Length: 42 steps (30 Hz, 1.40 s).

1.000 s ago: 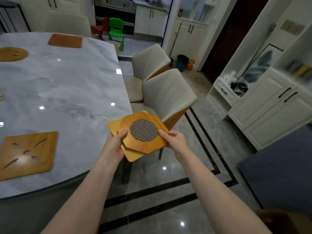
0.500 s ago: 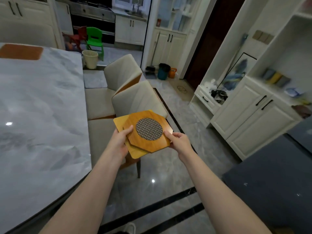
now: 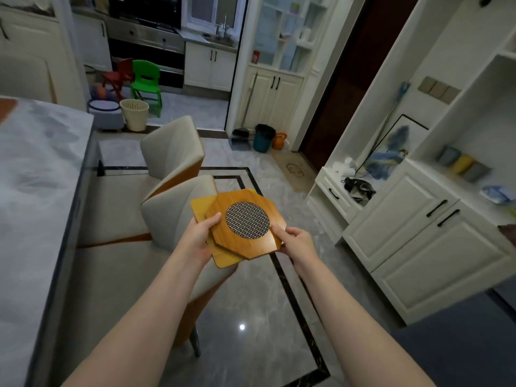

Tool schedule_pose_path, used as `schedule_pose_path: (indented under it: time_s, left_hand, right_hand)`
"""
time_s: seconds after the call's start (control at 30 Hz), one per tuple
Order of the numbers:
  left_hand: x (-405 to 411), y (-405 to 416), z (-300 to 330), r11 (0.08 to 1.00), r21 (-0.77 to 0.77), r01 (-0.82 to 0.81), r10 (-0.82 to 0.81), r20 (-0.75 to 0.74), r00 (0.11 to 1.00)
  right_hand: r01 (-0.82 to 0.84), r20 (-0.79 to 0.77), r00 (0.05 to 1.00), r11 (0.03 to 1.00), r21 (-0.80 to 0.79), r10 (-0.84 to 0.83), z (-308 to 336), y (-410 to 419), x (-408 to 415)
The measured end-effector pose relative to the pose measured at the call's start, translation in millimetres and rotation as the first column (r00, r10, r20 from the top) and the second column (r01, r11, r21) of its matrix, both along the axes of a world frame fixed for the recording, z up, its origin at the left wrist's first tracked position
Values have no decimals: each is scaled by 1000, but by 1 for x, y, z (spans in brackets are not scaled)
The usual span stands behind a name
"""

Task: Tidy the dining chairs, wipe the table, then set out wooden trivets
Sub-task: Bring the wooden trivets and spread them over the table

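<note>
Setting out trivets appears to be the step in hand; the head view shows a dark wooden octagonal trivet with a round metal mesh centre (image 3: 245,224) stacked on a lighter yellow wooden trivet (image 3: 223,259), held above the cream padded dining chairs (image 3: 178,210); the left hand (image 3: 199,238) grips the stack's left edge, thumb on top; the right hand (image 3: 296,241) pinches the right edge; the next move likely calls for turning toward the grey marble table (image 3: 36,191) and laying one trivet flat.

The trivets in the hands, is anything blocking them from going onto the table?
Nothing visible blocks them. Both hands, left hand and right hand, hold the trivets above the nearer chair, and the table lies just left.
</note>
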<state>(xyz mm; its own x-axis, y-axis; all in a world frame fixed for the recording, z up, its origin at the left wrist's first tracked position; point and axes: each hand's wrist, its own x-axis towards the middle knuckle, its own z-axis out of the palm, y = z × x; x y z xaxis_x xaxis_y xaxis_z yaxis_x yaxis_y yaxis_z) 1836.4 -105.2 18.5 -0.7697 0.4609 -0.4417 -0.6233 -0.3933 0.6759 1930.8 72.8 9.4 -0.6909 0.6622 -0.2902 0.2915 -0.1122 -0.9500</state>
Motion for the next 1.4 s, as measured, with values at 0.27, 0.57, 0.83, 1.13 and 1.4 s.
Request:
schedule_pose_path:
  time_s: [0.27,0.57,0.83,1.13,1.4]
  left_hand:
    - [-68,103,-16,989,-27,-145,145,15,989]
    - [-123,148,-24,853,-3,-523,519,123,846]
    - [-151,55,-32,570,-47,-820,820,83,566]
    - [-161,-61,-56,372,-30,-928,928,15,372]
    - [-140,-123,-68,48,-96,-994,987,157,32]
  right_hand:
    - [-187,26,982,982,-2,187,-13,114,-94]
    - [-520,79,854,849,95,514,-5,168,-222]
    - [-811,94,583,571,126,807,-22,57,-330]
    - [-978,171,205,209,-11,964,-29,-72,-396]
    - [-978,214,-105,-61,-201,971,-37,-168,-422]
